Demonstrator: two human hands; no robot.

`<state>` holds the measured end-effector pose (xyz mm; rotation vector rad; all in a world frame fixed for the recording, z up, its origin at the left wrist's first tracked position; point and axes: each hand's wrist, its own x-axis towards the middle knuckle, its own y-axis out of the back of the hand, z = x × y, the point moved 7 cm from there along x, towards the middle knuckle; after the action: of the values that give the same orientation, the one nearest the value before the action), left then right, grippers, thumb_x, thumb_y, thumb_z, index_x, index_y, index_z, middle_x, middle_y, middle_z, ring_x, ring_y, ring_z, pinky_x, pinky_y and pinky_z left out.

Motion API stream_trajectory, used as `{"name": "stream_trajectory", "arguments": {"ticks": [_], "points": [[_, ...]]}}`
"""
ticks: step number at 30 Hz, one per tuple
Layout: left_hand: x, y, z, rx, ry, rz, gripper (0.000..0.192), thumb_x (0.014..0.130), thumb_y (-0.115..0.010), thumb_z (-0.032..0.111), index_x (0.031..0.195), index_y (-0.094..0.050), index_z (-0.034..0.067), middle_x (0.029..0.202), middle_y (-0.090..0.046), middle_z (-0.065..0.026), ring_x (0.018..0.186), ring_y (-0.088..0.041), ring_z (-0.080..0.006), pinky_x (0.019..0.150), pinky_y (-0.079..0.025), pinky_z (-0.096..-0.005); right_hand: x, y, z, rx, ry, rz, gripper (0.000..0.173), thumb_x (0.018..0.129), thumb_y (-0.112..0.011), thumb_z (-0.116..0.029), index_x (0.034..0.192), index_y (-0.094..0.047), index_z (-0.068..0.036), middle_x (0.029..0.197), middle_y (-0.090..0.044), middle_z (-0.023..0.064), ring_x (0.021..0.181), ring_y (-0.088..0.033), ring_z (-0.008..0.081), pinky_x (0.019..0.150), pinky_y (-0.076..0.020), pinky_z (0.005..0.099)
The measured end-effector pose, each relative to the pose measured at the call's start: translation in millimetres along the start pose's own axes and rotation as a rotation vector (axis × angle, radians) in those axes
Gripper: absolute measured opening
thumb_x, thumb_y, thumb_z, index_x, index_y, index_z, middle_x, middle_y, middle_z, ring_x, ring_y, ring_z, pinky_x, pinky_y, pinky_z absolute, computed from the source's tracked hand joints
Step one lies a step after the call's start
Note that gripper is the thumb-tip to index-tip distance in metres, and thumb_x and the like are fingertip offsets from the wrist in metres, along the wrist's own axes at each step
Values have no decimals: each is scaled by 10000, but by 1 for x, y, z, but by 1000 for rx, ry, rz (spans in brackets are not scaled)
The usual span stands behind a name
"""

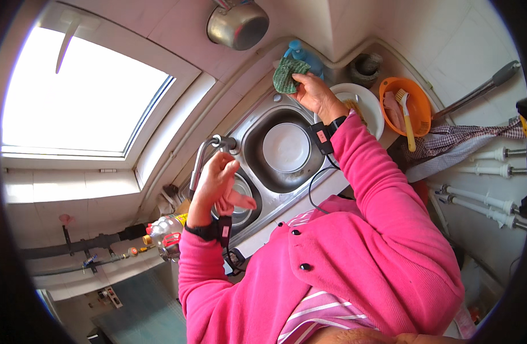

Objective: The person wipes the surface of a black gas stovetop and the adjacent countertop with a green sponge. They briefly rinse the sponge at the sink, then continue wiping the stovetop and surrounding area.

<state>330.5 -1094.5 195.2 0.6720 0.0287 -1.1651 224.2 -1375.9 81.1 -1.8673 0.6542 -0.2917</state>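
Observation:
My right hand grips a green scrubbing cloth beside a blue pump bottle behind the sink's corner. At the faucet, my left hand has a pink cloth hanging from it, over the smaller sink basin. A white bowl or plate lies in the larger steel basin. In the smaller basin, a round metal dish is partly hidden by my left hand and the cloth.
Right of the sink stand a white basin, an orange plastic basket with a yellow-handled brush, and a stone mortar. A metal pot hangs on the wall. Plastic bottles stand left. A checked cloth lies at the right.

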Motion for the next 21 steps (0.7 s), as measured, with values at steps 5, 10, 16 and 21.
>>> {"name": "stream_trajectory", "arguments": {"ticks": [5,10,16,21], "points": [[-72,14,-32,-142,70,113,180,907,-610,170,990,-541,26,789,-546,5,698,-493,-69,612,-423,-224,-12,2,7,-14,2,83,270,934,-442,-36,1172,-566,-65,1083,-621,76,979,-611,221,844,-528,388],[-143,28,-55,-291,123,231,137,913,-582,133,1001,-541,37,773,-536,13,697,-497,-65,600,-428,-206,-23,-18,21,-18,0,28,279,934,-444,-39,1180,-564,-95,1048,-638,64,926,-628,212,811,-536,390],[-247,34,-81,-451,95,357,169,904,-594,156,1017,-548,40,806,-538,-2,708,-507,-82,632,-426,-220,-59,-57,56,-77,-63,-54,293,940,-475,-67,1224,-545,-60,1123,-626,82,1034,-606,241,941,-493,424],[-360,45,-137,-395,62,513,163,897,-586,157,996,-543,35,790,-524,1,698,-492,-86,630,-425,-227,-121,-94,130,-157,-233,-160,284,947,-470,-87,1212,-553,-24,1192,-610,126,1117,-574,253,1032,-425,404]]}}
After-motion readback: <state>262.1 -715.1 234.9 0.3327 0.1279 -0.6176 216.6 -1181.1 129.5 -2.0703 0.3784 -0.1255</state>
